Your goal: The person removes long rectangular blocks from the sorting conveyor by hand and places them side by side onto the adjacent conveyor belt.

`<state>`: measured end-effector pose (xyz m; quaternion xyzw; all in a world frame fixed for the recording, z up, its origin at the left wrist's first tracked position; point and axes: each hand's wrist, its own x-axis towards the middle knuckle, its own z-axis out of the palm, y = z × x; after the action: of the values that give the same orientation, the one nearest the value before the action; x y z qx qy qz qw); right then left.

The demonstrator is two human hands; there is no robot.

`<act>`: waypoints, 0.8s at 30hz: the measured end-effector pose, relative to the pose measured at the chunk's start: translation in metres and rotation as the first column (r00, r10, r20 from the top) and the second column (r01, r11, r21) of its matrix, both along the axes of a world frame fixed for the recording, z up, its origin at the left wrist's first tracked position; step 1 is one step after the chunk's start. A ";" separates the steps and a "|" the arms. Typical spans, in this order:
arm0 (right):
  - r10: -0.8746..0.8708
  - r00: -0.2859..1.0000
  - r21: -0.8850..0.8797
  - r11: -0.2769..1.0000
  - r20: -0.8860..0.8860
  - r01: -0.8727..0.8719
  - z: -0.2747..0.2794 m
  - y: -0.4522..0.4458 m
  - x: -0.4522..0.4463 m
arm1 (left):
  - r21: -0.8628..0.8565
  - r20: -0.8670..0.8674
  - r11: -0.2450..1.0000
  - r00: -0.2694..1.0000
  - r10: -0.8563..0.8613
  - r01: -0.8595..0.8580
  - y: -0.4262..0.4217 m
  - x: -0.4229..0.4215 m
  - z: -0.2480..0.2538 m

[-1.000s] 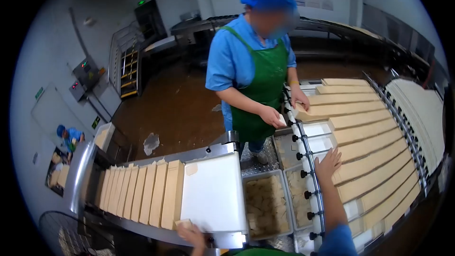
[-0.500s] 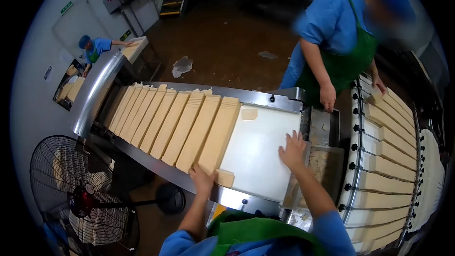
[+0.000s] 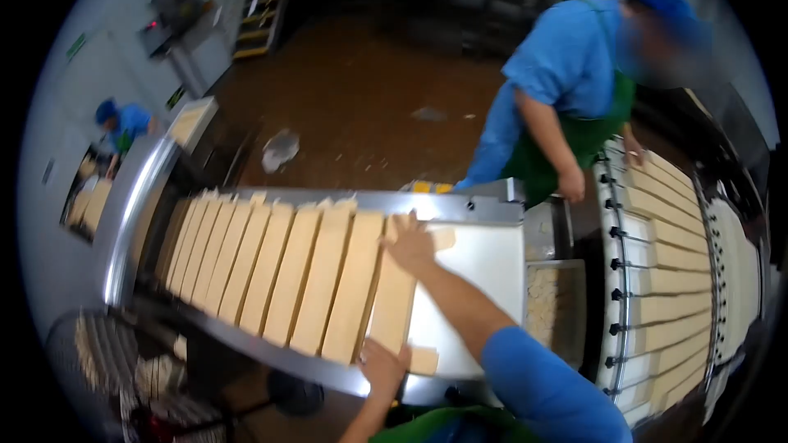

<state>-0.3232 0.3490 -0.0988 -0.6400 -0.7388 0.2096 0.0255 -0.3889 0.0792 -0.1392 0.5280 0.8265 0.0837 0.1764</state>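
Long beige stacks of thin sheets, which look like dough, lie side by side across a white conveyor belt (image 3: 468, 312). Both my hands are at the rightmost stack (image 3: 392, 299). My left hand (image 3: 383, 367) grips its near end, fingers curled round it beside a small loose beige piece (image 3: 423, 361). At the far end, my right hand (image 3: 409, 246) grasps the stack, its fingertips partly hidden. Another small piece (image 3: 444, 239) lies just right of that hand. A narrow gap separates this stack from the neighbouring stack (image 3: 353, 287).
Metal rails (image 3: 328, 379) edge the belt. On the right, a tub of scraps (image 3: 554, 303) stands before a second conveyor with more stacks (image 3: 673, 308). A co-worker (image 3: 566, 74) leans over it. A fan (image 3: 139, 377) stands lower left; another person (image 3: 123, 123) is far left.
My right hand has moved left from above the bare belt onto the stack's far end. My left hand stays at the near end. The camera view has shifted, and the co-worker's arm has moved slightly.
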 end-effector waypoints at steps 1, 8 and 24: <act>-0.004 0.999 -0.040 0.999 0.053 0.007 0.012 -0.003 -0.002 | -0.028 0.034 1.000 0.999 -0.002 0.003 0.001 -0.002 0.000; -0.285 0.954 -0.161 0.950 -0.089 0.269 0.044 -0.020 0.066 | -0.007 -0.015 1.000 1.000 -0.007 0.007 0.001 0.018 0.011; -0.736 0.295 0.190 0.226 -0.610 0.956 0.075 -0.245 0.388 | 0.619 0.238 0.563 0.553 -0.799 0.547 0.010 0.179 0.064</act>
<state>0.0649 0.1045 -0.0241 -0.8481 -0.2536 0.0704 0.4599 -0.2098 0.0896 -0.0749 0.7973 0.4238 0.3389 0.2643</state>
